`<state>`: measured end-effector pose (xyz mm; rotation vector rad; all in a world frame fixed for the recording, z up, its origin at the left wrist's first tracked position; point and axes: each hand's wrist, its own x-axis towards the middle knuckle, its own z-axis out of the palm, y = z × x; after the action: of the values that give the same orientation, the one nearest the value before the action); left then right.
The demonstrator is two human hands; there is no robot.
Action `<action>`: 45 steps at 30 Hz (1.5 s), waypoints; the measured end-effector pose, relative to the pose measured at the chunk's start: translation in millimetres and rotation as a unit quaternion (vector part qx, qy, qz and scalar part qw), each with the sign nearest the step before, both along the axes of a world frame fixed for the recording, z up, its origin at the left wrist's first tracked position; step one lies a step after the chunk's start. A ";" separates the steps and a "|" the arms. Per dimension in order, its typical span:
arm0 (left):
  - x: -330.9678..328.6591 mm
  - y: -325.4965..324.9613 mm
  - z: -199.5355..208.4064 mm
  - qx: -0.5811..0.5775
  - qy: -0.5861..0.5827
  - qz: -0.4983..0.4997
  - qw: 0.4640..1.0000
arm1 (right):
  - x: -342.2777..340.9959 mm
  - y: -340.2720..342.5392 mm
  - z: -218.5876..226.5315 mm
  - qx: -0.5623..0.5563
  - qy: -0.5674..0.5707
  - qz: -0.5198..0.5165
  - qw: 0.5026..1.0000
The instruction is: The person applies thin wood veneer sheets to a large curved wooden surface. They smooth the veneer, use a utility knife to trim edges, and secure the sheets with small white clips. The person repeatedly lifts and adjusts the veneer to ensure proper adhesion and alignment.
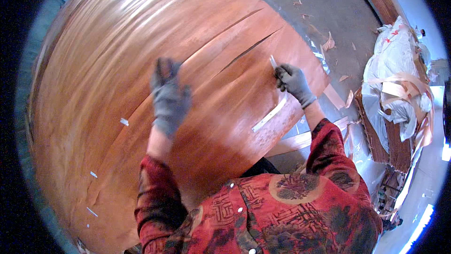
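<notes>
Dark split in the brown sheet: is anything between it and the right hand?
Nothing visible: only bare brown sheet separates the dark split from the thin pale piece in the right hand. The white strip lies nearer the person, out of the way.

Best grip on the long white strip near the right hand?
Pinch its long edges near the lower-left end, coming from the wearer's side, I'd say: the narrow white strip looks flat on the brown sheet, its other end nearest the right hand. Can't tell if it's stuck.
</notes>
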<state>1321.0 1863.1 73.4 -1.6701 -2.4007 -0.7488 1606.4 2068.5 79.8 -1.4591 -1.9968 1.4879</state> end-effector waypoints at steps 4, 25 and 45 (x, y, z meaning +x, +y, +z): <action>56.9 105.8 -17.6 0.001 -0.024 -0.109 0.994 | -33.4 42.0 3.8 0.028 -0.020 0.077 0.996; 90.1 102.2 -22.8 0.042 0.036 -0.138 0.989 | -35.1 69.9 4.6 0.390 0.033 0.213 0.895; 50.6 99.6 -21.6 -0.079 0.068 -0.005 0.995 | -92.1 85.4 20.0 -0.028 0.100 0.149 0.983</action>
<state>1371.6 1962.7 51.7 -1.7298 -2.4133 -0.4400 1514.3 2153.9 99.8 -1.0131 -2.1298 1.7442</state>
